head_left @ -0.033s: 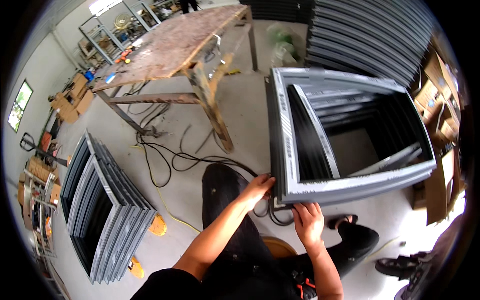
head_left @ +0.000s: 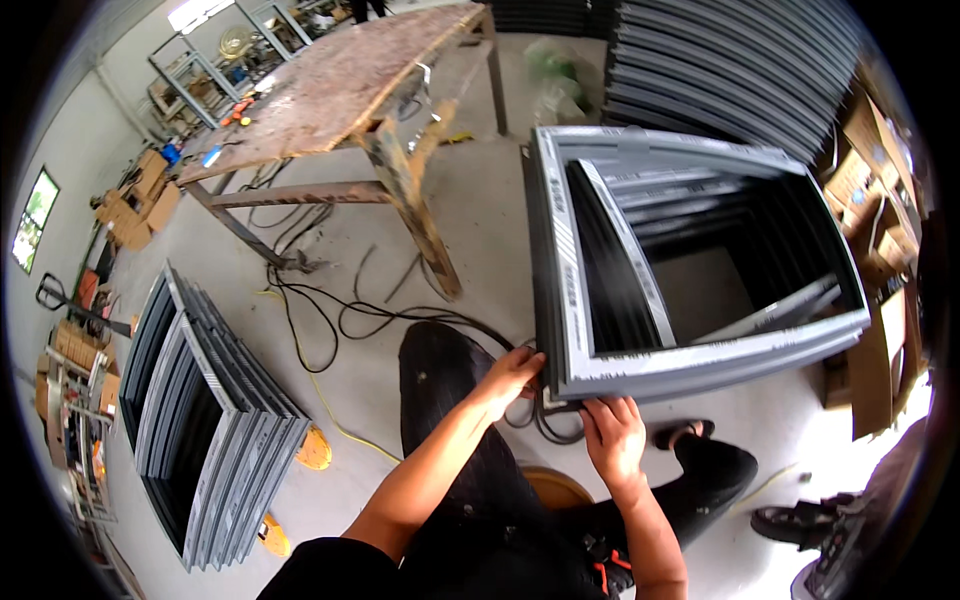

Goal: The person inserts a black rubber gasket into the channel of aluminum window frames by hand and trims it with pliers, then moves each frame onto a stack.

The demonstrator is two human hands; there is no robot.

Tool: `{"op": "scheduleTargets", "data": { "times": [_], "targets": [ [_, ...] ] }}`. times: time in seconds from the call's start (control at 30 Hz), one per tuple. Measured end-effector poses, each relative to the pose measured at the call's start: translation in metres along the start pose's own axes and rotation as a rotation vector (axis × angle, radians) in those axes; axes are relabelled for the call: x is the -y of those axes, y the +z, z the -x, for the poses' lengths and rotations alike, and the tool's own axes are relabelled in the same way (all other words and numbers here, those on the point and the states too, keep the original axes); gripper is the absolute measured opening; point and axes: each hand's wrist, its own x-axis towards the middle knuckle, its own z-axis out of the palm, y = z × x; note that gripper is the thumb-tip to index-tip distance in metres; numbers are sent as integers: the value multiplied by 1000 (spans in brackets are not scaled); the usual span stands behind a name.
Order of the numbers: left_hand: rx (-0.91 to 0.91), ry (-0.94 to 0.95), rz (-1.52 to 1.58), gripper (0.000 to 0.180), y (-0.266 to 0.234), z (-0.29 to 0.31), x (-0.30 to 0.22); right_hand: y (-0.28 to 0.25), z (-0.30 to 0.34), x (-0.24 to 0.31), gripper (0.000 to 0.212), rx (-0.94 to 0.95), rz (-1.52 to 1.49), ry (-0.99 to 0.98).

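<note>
1. Our left hand [head_left: 512, 372] curls around the near-left corner of a grey aluminium window frame [head_left: 700, 360], fingers wrapped over the corner edge and closed on it.
2. Our right hand [head_left: 612, 438] lies just beside it, fingers spread and pressing up against the underside of the frame's near rail; we cannot tell whether the thumb pinches anything.
3. A black rubber gasket strip [head_left: 545, 420] loops out between the two hands at that corner. It seems to run on into the black cords [head_left: 330, 315] trailing over the concrete floor [head_left: 480, 210].
4. The frame stands at the front of a stack of like frames [head_left: 740, 60], straight ahead of us and tilted back slightly.
5. We judge the step to be seating the gasket at the corner. To do it well, we would keep the left hand steadying the corner, feed the strip without stretching it, and press it home evenly with the right fingertips.
6. Farther out: our dark-trousered knees below, a worn wooden workbench [head_left: 340, 85] up left, and another stack of grey frames [head_left: 200, 420] on the floor at far left.
</note>
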Motion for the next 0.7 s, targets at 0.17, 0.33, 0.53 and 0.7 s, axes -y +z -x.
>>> {"op": "scheduleTargets", "data": {
  "times": [0.17,0.33,0.53,0.7],
  "targets": [
    [45,-58,52,26,13,26,18,-5,-1,-1,20,-22,-2,29],
    [126,-62,101,28,10,46,27,-4,-1,5,19,0,13,55],
    [75,-46,161,27,9,61,20,-12,5,12,23,22,-23,57],
    [-40,255,-63,19,3,59,28,-12,-6,20,26,29,9,-65]
  ]
}}
